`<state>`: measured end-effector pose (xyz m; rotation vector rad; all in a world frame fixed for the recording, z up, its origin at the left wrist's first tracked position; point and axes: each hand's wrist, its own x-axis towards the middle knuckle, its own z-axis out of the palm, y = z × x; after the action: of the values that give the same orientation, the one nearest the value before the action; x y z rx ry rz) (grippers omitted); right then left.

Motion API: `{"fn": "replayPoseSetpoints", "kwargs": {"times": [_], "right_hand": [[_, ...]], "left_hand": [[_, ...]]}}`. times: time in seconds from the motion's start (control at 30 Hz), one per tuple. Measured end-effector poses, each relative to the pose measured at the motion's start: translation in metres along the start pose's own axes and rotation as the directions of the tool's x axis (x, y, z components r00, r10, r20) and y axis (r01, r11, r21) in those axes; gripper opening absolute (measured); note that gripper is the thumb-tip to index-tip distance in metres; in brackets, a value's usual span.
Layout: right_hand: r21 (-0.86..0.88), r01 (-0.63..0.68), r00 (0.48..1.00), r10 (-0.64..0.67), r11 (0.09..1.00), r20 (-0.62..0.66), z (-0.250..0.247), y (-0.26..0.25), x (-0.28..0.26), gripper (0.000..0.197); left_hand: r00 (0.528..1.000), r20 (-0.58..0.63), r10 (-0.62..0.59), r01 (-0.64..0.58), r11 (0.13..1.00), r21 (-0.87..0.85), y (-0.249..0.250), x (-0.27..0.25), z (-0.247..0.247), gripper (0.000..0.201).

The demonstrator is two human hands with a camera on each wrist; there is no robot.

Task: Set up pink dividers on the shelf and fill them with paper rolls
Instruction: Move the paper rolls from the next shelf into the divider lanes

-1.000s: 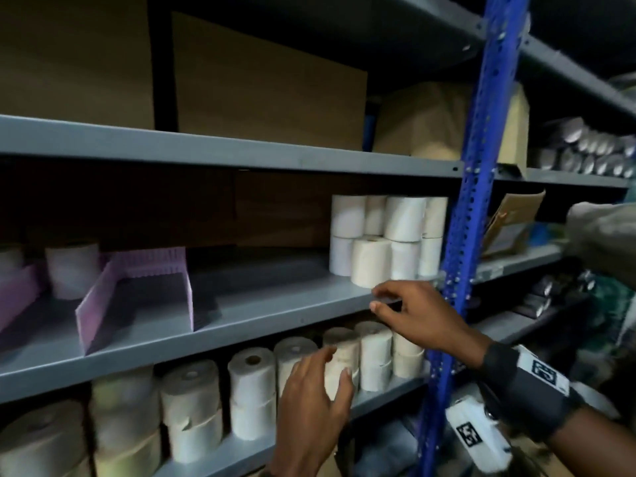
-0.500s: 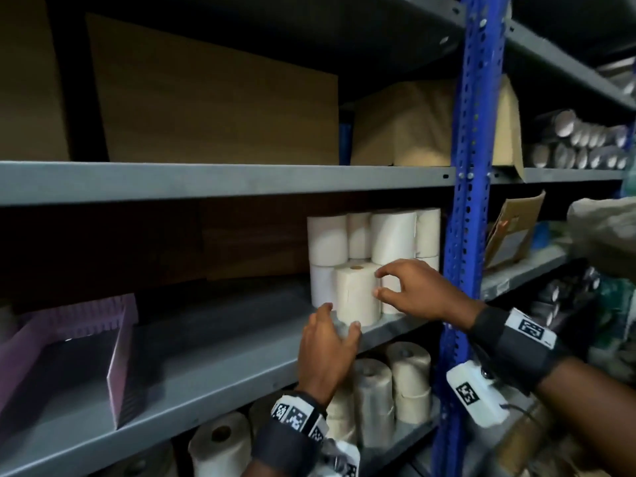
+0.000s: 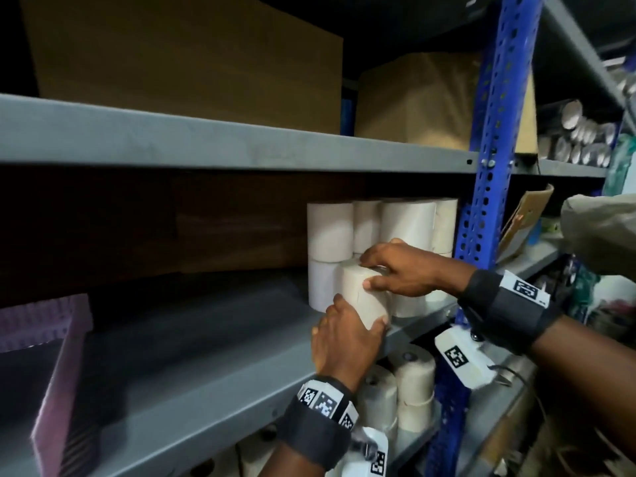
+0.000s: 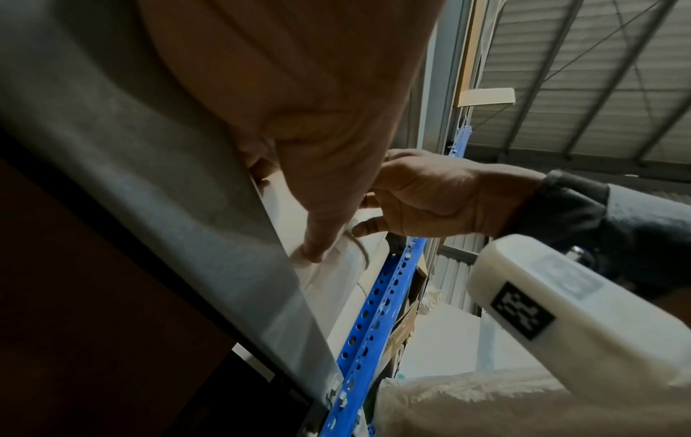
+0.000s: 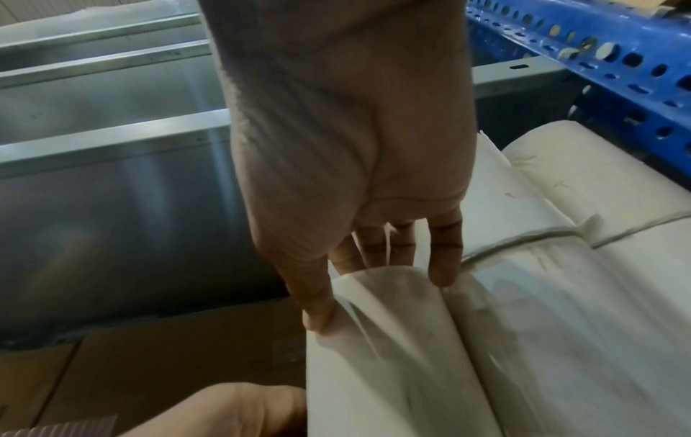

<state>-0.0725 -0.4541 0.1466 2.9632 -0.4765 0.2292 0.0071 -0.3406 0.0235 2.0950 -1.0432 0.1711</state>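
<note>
A white paper roll [image 3: 361,292] stands upright at the front of the grey shelf [image 3: 206,342], ahead of a two-high stack of rolls [image 3: 406,225]. My right hand [image 3: 366,271] grips its top from the right, fingers over the upper rim and thumb on its side. My left hand [image 3: 359,313] wraps its lower part from the front. In the right wrist view my right hand [image 5: 377,298] curls over the roll [image 5: 392,354]. The left wrist view shows my left hand [image 4: 288,210] against the roll [image 4: 336,275]. A pink divider [image 3: 58,390] stands far left on the shelf.
A blue perforated upright [image 3: 481,166] rises just right of the stack. More rolls [image 3: 413,383] fill the shelf below. Brown cardboard boxes [image 3: 189,63] sit on the shelf above. A stretch of bare grey shelf lies between the divider and the rolls.
My left hand rose from the lower shelf to the front roll. My right hand closed over its top. Both hands now hold it, and the view has shifted right toward the stack.
</note>
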Motion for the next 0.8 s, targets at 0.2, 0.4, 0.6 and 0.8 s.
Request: {"fn": "replayPoseSetpoints", "kwargs": {"times": [0.2,0.4,0.6,0.8], "right_hand": [[0.153,0.081,0.991,-0.062,0.985,-0.122,0.001,-0.005,-0.021,0.045],[0.209,0.172,0.974,-0.134,0.963,-0.183,-0.012,-0.024,-0.054,0.037],[0.273,0.291,0.946,-0.234,0.917,-0.222,-0.037,-0.046,-0.105,0.035],[0.23,0.369,0.92,-0.319,0.901,-0.229,-0.047,-0.092,-0.165,0.038]], "left_hand": [[1.0,0.01,0.03,-0.029,0.998,-0.054,-0.002,-0.009,-0.009,0.069],[0.996,-0.027,0.081,-0.084,0.98,-0.178,-0.003,-0.034,-0.025,0.075],[0.986,-0.132,0.101,-0.149,0.889,-0.433,0.0,-0.094,-0.043,0.076],[0.967,-0.247,0.064,-0.19,0.828,-0.528,0.006,-0.168,-0.056,0.082]]}}
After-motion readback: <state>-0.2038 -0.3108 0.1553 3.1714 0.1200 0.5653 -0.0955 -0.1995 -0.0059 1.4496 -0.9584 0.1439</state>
